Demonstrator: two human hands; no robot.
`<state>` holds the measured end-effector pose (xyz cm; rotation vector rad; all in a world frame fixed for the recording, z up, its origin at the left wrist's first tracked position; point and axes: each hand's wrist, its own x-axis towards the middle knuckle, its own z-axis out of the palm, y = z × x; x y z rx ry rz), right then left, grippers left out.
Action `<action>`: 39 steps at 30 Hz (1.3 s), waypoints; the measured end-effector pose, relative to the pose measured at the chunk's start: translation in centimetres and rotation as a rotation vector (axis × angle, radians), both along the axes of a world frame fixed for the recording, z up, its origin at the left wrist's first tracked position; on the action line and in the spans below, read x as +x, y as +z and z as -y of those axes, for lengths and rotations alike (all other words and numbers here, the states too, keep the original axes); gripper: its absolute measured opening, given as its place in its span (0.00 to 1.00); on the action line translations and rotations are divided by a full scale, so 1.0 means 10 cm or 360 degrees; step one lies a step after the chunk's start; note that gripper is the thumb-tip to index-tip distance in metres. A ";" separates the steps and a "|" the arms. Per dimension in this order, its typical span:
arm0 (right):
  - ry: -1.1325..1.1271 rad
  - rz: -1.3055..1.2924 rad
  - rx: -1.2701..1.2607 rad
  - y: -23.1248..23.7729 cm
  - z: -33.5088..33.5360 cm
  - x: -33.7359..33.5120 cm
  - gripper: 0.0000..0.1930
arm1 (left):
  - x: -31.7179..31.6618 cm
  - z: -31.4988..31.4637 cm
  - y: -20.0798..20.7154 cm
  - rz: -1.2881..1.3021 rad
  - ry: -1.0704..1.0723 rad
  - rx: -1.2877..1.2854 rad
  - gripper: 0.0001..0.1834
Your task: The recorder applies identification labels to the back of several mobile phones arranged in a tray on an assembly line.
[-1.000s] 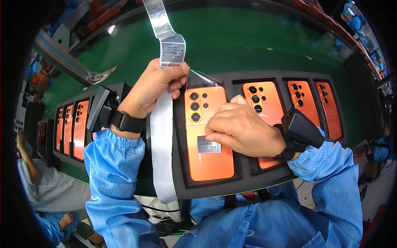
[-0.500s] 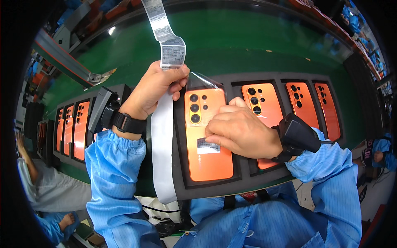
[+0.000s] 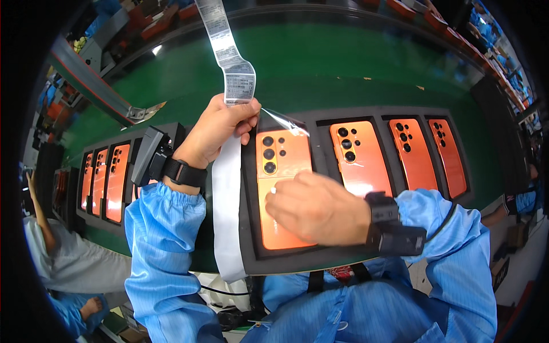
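Fingers of the left hand (image 3: 231, 119) pinch label strip (image 3: 239, 83) and clear film (image 3: 284, 122), seemingly holding it off the mid-frame smartphone (image 3: 294, 162), right hand (image 3: 317, 208) blurred, grip unclear!

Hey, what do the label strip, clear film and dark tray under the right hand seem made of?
Label strip: perhaps glossy coated paper or plastic; bright glare, smooth bend. Clear film: likely thin plastic, shiny; see-through with sharp glints. Dark tray: probably matte foam; dull, even grey.
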<state>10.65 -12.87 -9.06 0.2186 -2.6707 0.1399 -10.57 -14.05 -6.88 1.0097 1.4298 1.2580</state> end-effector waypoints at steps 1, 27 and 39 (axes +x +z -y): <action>-0.0038 0.0216 -0.0114 0.09 0.11 0.08 0.17 | 0.00 0.00 0.00 -0.0015 -0.0013 0.0000 0.09; -0.0194 -0.0567 -0.0587 0.47 -0.15 0.58 0.12 | 0.61 1.39 0.28 0.0880 -0.0320 -0.0277 0.12; -0.0170 -0.0346 -0.1038 0.25 0.26 0.40 0.21 | 1.19 1.34 0.13 0.1168 -0.0151 -0.0201 0.31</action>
